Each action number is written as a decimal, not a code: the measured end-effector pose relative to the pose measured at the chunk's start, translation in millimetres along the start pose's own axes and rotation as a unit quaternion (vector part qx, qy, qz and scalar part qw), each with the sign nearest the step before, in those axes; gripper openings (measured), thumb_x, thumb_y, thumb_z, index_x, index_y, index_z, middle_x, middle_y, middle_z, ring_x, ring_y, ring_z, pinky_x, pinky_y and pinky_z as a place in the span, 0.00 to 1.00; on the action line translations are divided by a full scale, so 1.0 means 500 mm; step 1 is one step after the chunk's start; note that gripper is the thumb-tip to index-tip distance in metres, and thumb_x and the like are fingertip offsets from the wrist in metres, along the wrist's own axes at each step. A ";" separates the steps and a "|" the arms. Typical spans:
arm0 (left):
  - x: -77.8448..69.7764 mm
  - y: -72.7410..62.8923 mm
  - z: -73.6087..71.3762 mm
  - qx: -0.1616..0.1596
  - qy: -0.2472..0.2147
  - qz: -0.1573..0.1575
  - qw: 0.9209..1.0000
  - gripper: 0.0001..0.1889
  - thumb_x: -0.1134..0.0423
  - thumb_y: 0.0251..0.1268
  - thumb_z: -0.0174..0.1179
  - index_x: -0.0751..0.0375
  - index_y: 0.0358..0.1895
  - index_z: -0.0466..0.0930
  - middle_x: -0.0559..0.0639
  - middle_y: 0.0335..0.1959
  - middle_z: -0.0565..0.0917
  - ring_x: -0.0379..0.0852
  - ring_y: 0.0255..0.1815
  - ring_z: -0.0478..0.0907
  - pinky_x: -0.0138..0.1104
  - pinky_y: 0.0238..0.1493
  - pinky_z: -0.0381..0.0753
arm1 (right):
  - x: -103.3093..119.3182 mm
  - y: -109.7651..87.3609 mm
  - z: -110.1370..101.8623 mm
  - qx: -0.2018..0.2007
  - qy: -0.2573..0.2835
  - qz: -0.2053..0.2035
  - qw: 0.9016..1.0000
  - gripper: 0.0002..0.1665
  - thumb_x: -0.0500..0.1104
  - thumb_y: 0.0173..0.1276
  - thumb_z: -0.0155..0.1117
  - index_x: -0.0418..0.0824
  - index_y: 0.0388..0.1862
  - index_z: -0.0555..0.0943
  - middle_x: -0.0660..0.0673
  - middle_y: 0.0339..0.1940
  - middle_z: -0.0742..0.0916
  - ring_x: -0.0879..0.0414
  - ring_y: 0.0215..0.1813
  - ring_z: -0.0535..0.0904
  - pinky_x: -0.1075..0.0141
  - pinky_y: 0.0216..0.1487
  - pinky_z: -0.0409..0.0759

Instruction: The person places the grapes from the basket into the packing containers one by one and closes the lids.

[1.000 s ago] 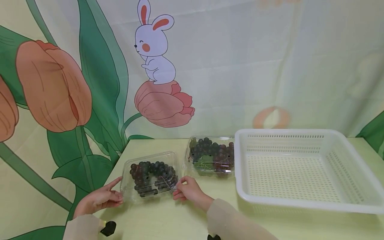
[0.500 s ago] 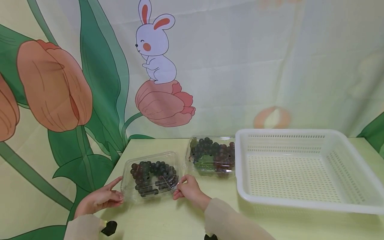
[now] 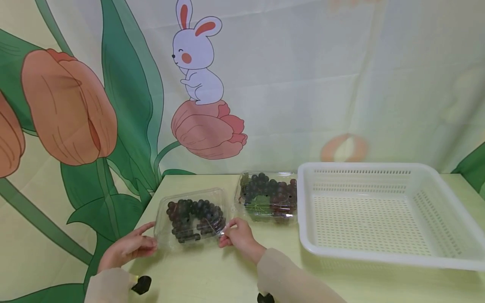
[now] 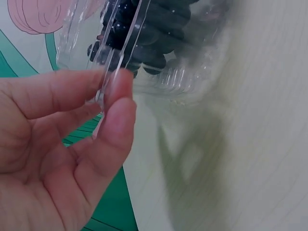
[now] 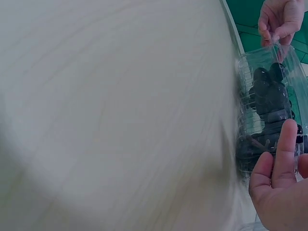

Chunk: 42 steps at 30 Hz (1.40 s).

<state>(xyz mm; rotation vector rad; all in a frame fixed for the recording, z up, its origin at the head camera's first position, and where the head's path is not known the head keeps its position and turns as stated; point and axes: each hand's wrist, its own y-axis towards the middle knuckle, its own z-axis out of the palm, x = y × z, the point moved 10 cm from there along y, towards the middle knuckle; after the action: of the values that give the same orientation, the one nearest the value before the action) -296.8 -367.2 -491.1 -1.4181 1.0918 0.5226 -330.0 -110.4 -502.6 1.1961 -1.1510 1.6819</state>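
Note:
A clear plastic clamshell box (image 3: 163, 235) of dark grapes (image 3: 197, 214) is at the left of the table, its lid down. My left hand (image 3: 130, 248) pinches the rim at its left side; in the left wrist view, thumb (image 4: 118, 122) and fingers meet on the flange. At the near right corner my right hand (image 3: 240, 237) grips the box between thumb and fingers. Two of its fingers lie along the box's near side in the right wrist view, while the thumb is mostly out of frame. A shadow shows on the table under the box's left end.
Behind and to the right stands a second clear box (image 3: 246, 212) of grapes, close against a large white perforated basket (image 3: 379, 256). A printed cloth (image 3: 273, 84) with a rabbit and tulips hangs behind the pale table (image 3: 201, 277).
Both hands keep their hold while the box shifts slightly up and away in the head view. The second box and the basket stay put.

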 end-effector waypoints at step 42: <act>-0.090 -0.002 -0.050 -0.414 0.049 0.024 0.909 0.31 0.64 0.60 0.42 0.65 0.67 0.47 0.71 0.65 0.49 0.69 0.64 0.46 0.59 0.59 0.48 | -0.024 -0.015 -0.007 0.045 -0.088 -0.020 0.995 0.22 0.47 0.67 0.50 0.25 0.36 0.74 0.39 0.16 0.82 0.60 0.11 0.74 0.60 0.24 0.79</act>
<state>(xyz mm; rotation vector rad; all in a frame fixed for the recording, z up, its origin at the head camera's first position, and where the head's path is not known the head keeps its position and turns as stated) -323.7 -377.3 -448.4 -2.1707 1.0229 1.0380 -320.9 -105.7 -513.0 1.4371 -1.1583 1.6396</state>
